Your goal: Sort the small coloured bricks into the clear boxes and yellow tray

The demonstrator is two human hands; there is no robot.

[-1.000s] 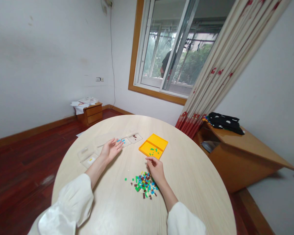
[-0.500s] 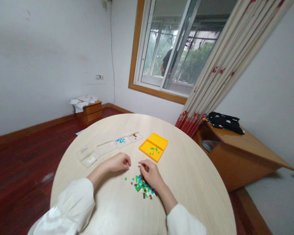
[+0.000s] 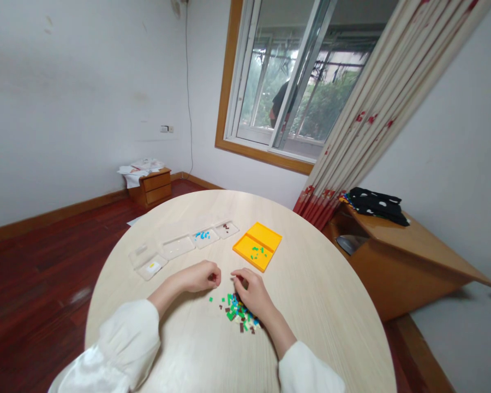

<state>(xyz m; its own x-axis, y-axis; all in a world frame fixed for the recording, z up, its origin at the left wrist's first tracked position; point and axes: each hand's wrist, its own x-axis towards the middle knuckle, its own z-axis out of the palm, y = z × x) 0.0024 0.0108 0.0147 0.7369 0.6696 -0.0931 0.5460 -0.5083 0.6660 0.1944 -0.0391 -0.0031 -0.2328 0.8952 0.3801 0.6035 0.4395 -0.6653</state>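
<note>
Above the near edge of a mixed pile of small toy bricks (image 3: 238,315), my right hand (image 3: 249,289) hangs with its fingers curved and apart from the thumb; nothing shows between them. My left hand (image 3: 204,275) is curled closed just left of it, over the table; whatever its fingertips hold, if anything, is too small to make out. Green, brown, blue, yellow and cream bricks make up the pile, partly hidden by my right hand. A loose green brick (image 3: 211,299) lies to the pile's left. Beyond my right hand, an orange two-part tray (image 3: 257,246) holds several green bricks.
Clear plastic trays stand in a row at the back left: one with brown bricks (image 3: 226,227), one with blue bricks (image 3: 202,236), a third tray (image 3: 178,247) and one with a yellow piece (image 3: 151,266). All rest on a round wooden table (image 3: 323,305).
My left hand's fingers have curled in more, and the hand has shifted very slightly. My right hand stays nearly in place above the pile. The bricks and trays look unchanged.
</note>
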